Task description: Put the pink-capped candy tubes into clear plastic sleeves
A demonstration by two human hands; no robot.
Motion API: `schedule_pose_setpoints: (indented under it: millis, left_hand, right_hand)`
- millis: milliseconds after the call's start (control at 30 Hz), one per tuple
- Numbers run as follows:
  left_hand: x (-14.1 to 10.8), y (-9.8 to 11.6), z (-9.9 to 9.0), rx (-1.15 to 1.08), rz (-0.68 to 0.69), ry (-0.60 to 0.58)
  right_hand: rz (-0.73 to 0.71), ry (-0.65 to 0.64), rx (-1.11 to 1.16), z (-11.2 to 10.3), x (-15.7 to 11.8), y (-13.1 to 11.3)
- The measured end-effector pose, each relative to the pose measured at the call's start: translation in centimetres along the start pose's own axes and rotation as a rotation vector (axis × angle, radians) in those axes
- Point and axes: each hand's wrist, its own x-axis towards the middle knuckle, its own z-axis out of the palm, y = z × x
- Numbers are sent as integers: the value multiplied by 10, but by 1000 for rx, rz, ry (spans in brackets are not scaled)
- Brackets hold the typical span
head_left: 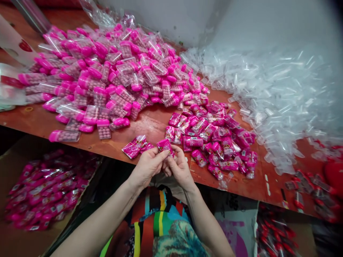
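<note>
My left hand (150, 165) and my right hand (180, 169) meet at the table's front edge. Between them is a small pink printed wrapper (164, 145), pinched by the thumb and fingers of both hands. Whether anything is inside it, I cannot tell. Just left of it lie a few flat pink wrappers (134, 147) on the table. Close to my right hand is a heap of pink-wrapped candy containers (214, 137). Beyond my left hand spreads a large pile of clear candy containers (118, 75) with pink caps and pale pink balls inside.
Clear plastic pieces (265, 92) are heaped along the right of the reddish table (144, 123). Below left, a cardboard box (72, 221) holds many pink-wrapped pieces. Red-capped containers (313, 189) lie at the far right, with red pieces (276, 232) in a box below.
</note>
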Motion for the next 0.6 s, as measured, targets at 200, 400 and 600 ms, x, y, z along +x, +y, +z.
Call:
schedule_pose_setpoints:
  millis: [200, 400, 600]
  left_hand:
    - [6, -12, 1, 109, 61, 33]
    - [-4, 0, -12, 118, 151, 100]
    - [-11, 13, -44, 201, 330, 328]
  right_hand:
    - [9, 19, -13, -6, 4, 6]
    - [-109, 207, -21, -35, 14, -70]
    - [-241, 341, -405, -39, 15, -82]
